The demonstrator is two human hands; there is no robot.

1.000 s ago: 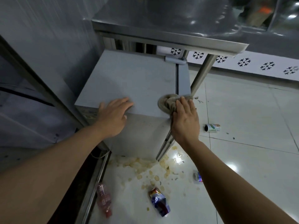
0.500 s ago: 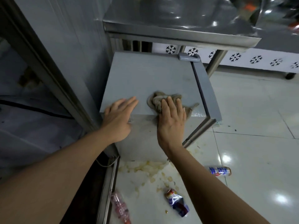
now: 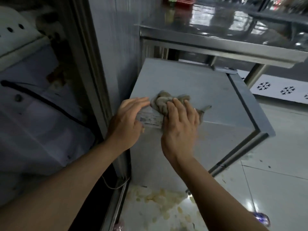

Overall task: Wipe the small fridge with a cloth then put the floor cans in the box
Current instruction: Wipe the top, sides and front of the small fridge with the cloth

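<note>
Hands flat: right hand [image 3: 180,129] half-hides cloth [image 3: 162,101] on fridge [image 3: 208,90], left hand [image 3: 127,120] beside.

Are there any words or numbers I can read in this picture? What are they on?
No text here is legible.
Sticker on the fridge top edge, between the hands: print too blurred to read.
Can on the floor: colours show, no readable words.
Snowflake signs on the wall strip: pictures only, no letters.
</note>
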